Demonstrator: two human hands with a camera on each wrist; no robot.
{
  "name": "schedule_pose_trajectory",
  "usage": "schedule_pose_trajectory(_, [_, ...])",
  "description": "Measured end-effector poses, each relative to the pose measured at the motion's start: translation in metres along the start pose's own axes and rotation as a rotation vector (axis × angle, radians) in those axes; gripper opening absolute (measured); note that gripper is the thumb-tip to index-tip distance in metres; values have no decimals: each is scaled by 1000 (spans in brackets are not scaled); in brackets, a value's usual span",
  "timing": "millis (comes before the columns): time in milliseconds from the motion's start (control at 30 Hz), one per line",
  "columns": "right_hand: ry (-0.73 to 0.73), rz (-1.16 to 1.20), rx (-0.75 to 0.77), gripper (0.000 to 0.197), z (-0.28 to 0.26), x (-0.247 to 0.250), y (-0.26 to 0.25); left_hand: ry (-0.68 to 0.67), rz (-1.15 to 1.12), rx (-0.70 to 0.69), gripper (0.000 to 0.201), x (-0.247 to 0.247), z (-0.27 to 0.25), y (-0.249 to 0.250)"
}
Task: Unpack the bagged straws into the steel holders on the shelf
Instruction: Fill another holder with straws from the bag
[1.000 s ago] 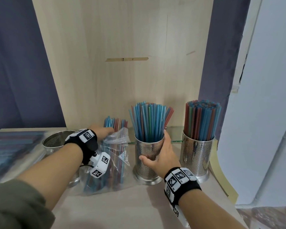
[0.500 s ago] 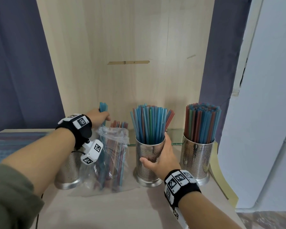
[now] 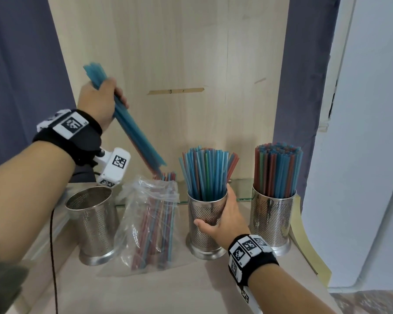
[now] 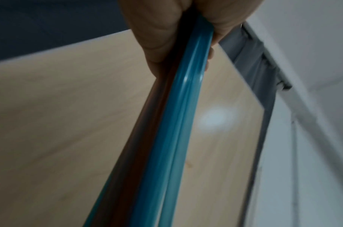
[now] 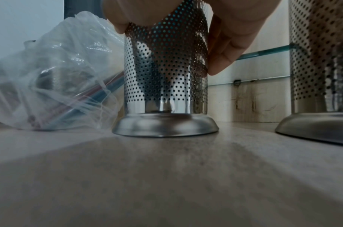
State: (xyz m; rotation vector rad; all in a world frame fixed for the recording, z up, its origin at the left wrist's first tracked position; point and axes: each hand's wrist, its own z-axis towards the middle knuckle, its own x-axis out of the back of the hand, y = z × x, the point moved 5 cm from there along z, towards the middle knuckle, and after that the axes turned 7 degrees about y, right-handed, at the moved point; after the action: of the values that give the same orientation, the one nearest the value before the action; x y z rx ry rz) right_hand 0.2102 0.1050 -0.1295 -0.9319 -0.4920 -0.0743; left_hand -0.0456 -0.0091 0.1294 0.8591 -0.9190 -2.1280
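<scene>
- The wooden shelf (image 3: 191, 291) carries the whole scene, pale back panel (image 3: 168, 53) rising behind it.
- Three perforated steel holders in a row: the left holder (image 3: 93, 225) is empty, the middle holder (image 3: 208, 223) is packed with blue and red straws, the right holder (image 3: 273, 216) is full too.
- The clear plastic bag (image 3: 150, 225) slumps between the left and middle holders, straws inside it poking out at the top.
- Left hand (image 3: 100, 100) is raised high, fingers wrapped tight round a bunch of blue straws (image 3: 136, 134) (a red one in there, per the wrist view), tilted down with the lower tips just above the bag's mouth.
- Right hand (image 3: 222, 219) has thumb and fingers curled round the middle holder, which stands upright on the shelf.
</scene>
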Motion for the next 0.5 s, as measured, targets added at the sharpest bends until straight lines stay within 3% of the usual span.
schedule_pose_trajectory(133, [17,24,2,120,0,1,-1,-52,-328,114,18,-20,-10,27])
schedule_pose_trajectory(300, [12,35,-9,118,0,1,-2,-140,-319,225,23,-61,-57,15])
schedule_pose_trajectory(367, [12,32,-11,119,-1,2,-3,-96,-228,174,30,-71,-76,2])
schedule_pose_trajectory(500, [9,41,-13,118,-2,4,-4,-12,80,-86,23,-79,-102,-25])
